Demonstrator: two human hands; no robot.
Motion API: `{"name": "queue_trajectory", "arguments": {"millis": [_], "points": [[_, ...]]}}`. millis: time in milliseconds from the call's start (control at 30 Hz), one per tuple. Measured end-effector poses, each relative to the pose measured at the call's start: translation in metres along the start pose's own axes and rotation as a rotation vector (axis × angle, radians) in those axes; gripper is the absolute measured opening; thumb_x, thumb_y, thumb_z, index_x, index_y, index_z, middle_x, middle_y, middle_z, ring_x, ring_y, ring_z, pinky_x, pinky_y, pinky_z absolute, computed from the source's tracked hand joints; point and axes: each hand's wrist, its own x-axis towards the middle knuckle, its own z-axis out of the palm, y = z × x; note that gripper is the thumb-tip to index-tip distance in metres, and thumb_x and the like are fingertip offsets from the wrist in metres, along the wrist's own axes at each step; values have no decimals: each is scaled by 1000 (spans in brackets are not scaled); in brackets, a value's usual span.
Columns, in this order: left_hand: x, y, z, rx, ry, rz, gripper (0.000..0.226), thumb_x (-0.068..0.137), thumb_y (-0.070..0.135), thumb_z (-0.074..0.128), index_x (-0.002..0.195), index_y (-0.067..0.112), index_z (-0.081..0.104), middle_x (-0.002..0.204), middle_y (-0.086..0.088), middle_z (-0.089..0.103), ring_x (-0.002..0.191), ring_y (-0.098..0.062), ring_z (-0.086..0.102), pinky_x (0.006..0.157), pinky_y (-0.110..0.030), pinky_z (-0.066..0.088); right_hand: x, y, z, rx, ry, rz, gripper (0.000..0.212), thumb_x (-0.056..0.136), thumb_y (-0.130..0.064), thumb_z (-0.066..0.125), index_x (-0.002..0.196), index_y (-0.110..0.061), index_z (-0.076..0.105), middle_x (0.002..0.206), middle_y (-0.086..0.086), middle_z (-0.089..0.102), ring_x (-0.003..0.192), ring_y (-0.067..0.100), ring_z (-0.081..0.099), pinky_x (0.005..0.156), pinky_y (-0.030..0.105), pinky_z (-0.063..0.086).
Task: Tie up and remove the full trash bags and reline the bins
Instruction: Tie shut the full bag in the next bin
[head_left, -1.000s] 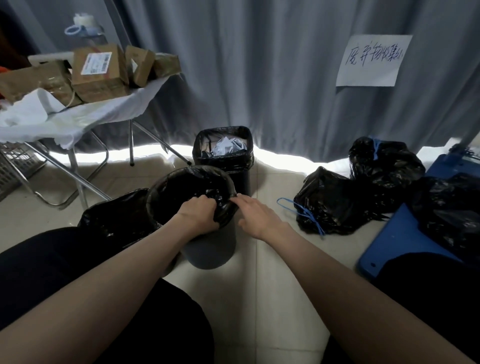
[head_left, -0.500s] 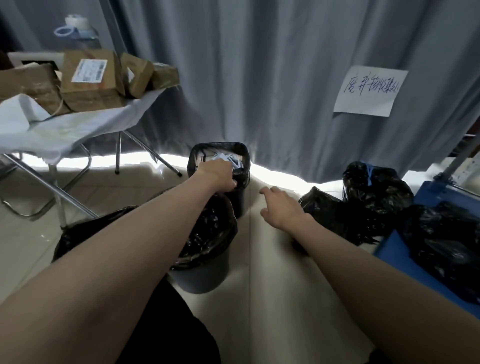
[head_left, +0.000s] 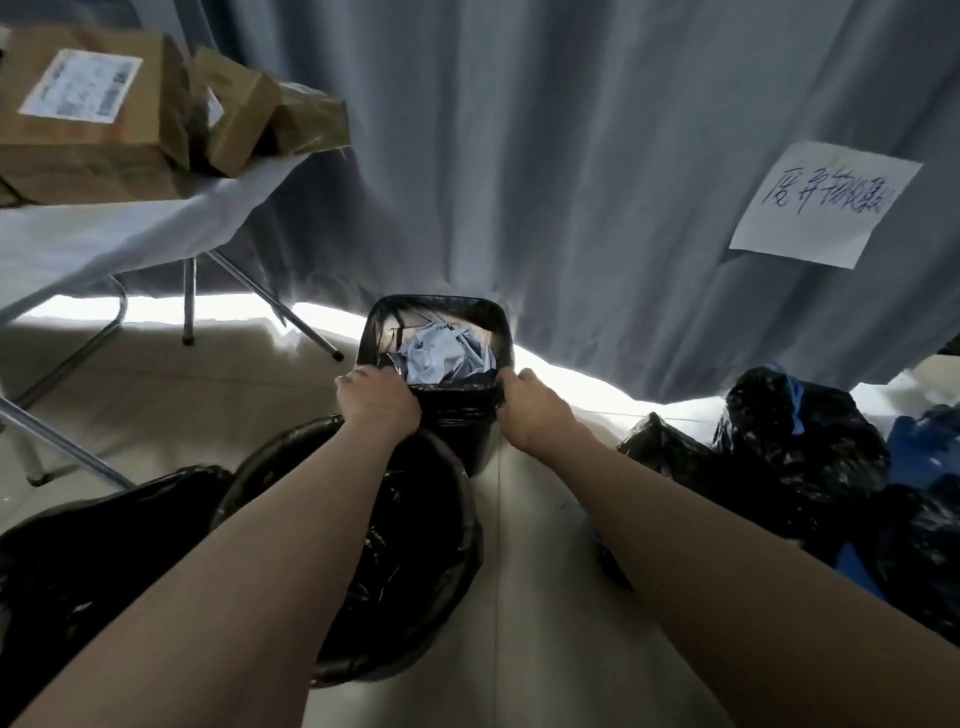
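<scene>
Cardboard boxes (head_left: 88, 119): were stacked on the draped table at far left; a white shipping label was noted, print too blurred to read.
Relined round bin (head_left: 363, 545): was seen nearest, fresh black liner in place.
Left hand (head_left: 378, 400): fingers were curled over the rim of the full square bin (head_left: 436, 384), apparently gripping the liner edge.
Bin contents: crumpled white paper was visible; bag not yet tied.
Right hand (head_left: 530, 410): was clamped on the opposite rim, judged ready to free the liner.
Tied bags (head_left: 795, 457): were set aside at right.
Paper sign (head_left: 826, 205): handwritten characters, not legible.

Square black-lined bin (head_left: 470, 441) upright by curtain, seemingly full: crumpled white paper (head_left: 447, 356) inside.
</scene>
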Motion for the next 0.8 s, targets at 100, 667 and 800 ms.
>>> {"name": "queue_trajectory", "arguments": {"millis": [100,667,800], "points": [[11,0,12,-42,-13,-50,60,92,42,47,139,5,43,144,-22,41,134,-34,41,106,-43,35,15,-2,12,49,8,35,36,93,-10,45,129,-8,43,124,16,46,111,41,56,94,48,48],[2,46,-2,85,100,124,59,91,42,52,135,4,41,135,-17,50,124,-31,50,101,-37,39,-5,51,28,146,113,70,39,84,5,51,119,-13,47,125,15,33,101,34,54,89,47,51],[-23,67,-15,134,23,260,52,88,39,55,130,9,49,130,-11,56,120,-27,55,97,-36,40,-45,84,25,103,164,69,31,87,2,48,115,-13,49,124,15,32,97,34,56,87,47,52]]}}
